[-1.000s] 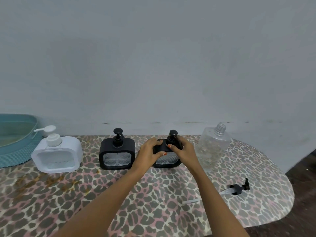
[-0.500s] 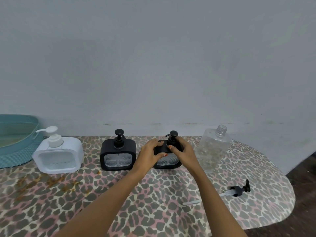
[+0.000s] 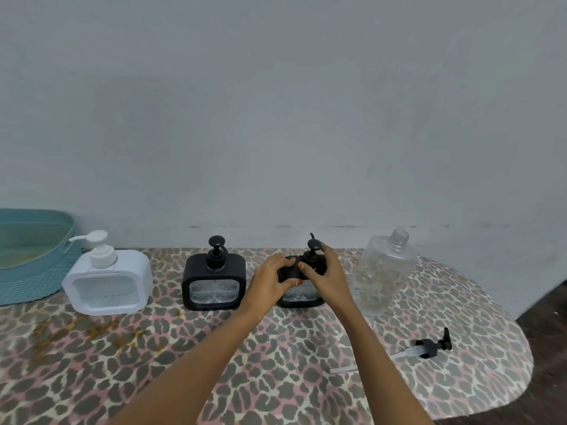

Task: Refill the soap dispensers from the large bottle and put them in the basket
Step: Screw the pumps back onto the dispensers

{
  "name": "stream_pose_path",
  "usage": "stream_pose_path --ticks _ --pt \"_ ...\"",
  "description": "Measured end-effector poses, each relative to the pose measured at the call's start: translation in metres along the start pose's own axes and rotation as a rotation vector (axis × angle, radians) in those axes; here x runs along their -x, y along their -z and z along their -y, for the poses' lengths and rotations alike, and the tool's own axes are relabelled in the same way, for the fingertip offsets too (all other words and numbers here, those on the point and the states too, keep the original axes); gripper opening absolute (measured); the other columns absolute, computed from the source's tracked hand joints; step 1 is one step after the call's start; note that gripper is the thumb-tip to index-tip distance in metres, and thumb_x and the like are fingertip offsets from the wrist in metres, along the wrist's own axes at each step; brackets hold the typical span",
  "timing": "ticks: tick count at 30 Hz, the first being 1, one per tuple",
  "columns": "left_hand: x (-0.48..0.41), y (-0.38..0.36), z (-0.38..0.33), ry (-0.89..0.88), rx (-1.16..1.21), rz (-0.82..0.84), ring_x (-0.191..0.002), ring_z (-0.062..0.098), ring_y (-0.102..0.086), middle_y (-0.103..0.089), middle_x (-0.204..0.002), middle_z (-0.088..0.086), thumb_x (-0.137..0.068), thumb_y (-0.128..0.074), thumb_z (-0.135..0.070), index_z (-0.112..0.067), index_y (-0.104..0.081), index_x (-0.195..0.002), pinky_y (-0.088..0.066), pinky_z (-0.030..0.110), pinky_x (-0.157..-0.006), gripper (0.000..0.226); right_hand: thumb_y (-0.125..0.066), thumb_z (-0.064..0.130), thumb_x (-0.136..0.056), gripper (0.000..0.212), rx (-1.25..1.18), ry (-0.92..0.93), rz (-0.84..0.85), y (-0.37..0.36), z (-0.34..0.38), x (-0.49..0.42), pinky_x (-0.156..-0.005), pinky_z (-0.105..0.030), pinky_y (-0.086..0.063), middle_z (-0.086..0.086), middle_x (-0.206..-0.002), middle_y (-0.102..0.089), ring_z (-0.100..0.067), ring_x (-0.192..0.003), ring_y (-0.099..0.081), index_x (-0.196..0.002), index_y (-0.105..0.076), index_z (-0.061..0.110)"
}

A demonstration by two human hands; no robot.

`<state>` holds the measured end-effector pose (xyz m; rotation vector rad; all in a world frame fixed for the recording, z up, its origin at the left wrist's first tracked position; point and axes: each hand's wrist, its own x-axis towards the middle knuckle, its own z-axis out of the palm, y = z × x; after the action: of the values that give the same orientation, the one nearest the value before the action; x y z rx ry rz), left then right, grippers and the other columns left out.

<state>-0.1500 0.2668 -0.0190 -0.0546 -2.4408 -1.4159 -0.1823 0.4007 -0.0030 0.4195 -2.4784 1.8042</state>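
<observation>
1. Black dispenser is standing on the desk, between its twin and the large bottle.
2. Left hand is gripping its top corner.
3. Right hand is pinching its pump.

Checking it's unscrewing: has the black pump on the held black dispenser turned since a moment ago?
Yes. The black plastic pump turned: its spout swung from the other black square dispenser toward the grey wall.
</observation>
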Motion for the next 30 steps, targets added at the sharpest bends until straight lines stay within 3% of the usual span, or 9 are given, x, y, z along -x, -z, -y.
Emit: stream_pose_path --ticks 3,6,11,14,17,19,24,26,30 --pt "0.000 0.000 0.000 -0.010 -0.001 0.000 -0.099 0.005 -0.048 -0.059 -0.115 0.004 -0.075 -0.072 -0.018 -0.007 -0.059 -0.114 -0.032 -0.001 -0.077 0.043 -0.060 0.007 -0.086 0.031 -0.046 -0.044 0.051 0.008 -0.001 0.002 -0.084 -0.018 -0.043 0.005 -0.104 -0.062 -0.014 -0.103 -0.058 -0.113 -0.056 0.022" --pt "0.001 -0.001 0.000 -0.004 0.006 0.003 -0.100 0.008 -0.052 -0.059 -0.113 0.004 -0.075 -0.073 -0.018 -0.008 -0.059 -0.113 -0.036 0.001 -0.077 0.043 -0.068 0.008 -0.081 0.025 -0.024 -0.070 -0.048 0.006 -0.001 -0.001 -0.082 -0.023 -0.046 -0.002 -0.099 -0.061 -0.018 -0.096 -0.059 -0.102 -0.056 0.013" --pt "0.001 -0.002 0.002 0.012 0.003 0.000 -0.100 0.012 -0.055 -0.060 -0.110 0.004 -0.074 -0.073 -0.019 -0.009 -0.059 -0.107 -0.040 0.015 -0.081 0.036 -0.079 0.020 -0.071 0.044 0.037 -0.094 -0.204 -0.009 0.004 -0.006 -0.079 -0.027 -0.045 -0.005 -0.098 -0.055 -0.018 -0.090 -0.055 -0.099 -0.046 0.013" --pt "0.000 -0.002 0.002 0.016 0.007 0.000 -0.097 0.009 -0.053 -0.060 -0.110 0.003 -0.075 -0.073 -0.019 -0.009 -0.059 -0.107 -0.037 0.009 -0.077 0.037 -0.073 0.022 -0.078 0.040 0.058 -0.056 -0.122 -0.006 0.003 -0.001 -0.084 -0.025 -0.043 -0.002 -0.105 -0.051 -0.016 -0.097 -0.052 -0.108 -0.048 0.014" --pt "0.000 -0.001 0.001 0.005 0.019 0.000 -0.098 0.008 -0.052 -0.059 -0.112 0.003 -0.075 -0.073 -0.018 -0.008 -0.059 -0.112 -0.036 0.000 -0.075 0.041 -0.061 0.010 -0.086 0.030 0.037 -0.012 0.039 0.005 0.005 0.003 -0.080 -0.013 -0.040 0.004 -0.107 -0.052 -0.012 -0.102 -0.052 -0.114 -0.053 0.018" --pt "0.000 -0.001 0.000 0.003 0.028 -0.001 -0.099 0.007 -0.051 -0.059 -0.113 0.002 -0.075 -0.073 -0.018 -0.008 -0.059 -0.113 -0.035 0.000 -0.077 0.041 -0.056 0.007 -0.089 0.030 -0.007 -0.029 0.094 0.011 0.004 0.004 -0.079 -0.012 -0.043 0.006 -0.106 -0.058 -0.012 -0.102 -0.054 -0.118 -0.056 0.016" --pt "0.001 -0.001 0.000 0.016 0.027 0.003 -0.104 0.009 -0.053 -0.059 -0.115 0.002 -0.075 -0.072 -0.019 -0.009 -0.059 -0.114 -0.037 0.010 -0.083 0.042 -0.071 0.009 -0.079 0.026 -0.009 -0.117 -0.088 0.003 0.004 -0.002 -0.075 -0.020 -0.043 -0.003 -0.096 -0.059 -0.017 -0.091 -0.057 -0.100 -0.055 0.011" --pt "0.002 -0.001 0.000 0.016 0.015 0.002 -0.103 0.009 -0.054 -0.060 -0.113 0.001 -0.075 -0.072 -0.020 -0.010 -0.059 -0.112 -0.038 0.011 -0.082 0.041 -0.076 0.012 -0.074 0.033 0.012 -0.127 -0.161 -0.004 0.006 -0.004 -0.076 -0.024 -0.045 -0.006 -0.096 -0.056 -0.018 -0.089 -0.056 -0.095 -0.050 0.011" --pt "0.001 0.000 0.000 0.016 0.005 0.004 -0.104 0.014 -0.056 -0.061 -0.112 0.003 -0.076 -0.072 -0.021 -0.008 -0.059 -0.111 -0.040 0.014 -0.082 0.040 -0.072 0.017 -0.078 0.036 0.036 -0.098 -0.106 -0.004 0.006 -0.002 -0.081 -0.025 -0.044 -0.006 -0.106 -0.052 -0.019 -0.095 -0.053 -0.105 -0.049 0.014"
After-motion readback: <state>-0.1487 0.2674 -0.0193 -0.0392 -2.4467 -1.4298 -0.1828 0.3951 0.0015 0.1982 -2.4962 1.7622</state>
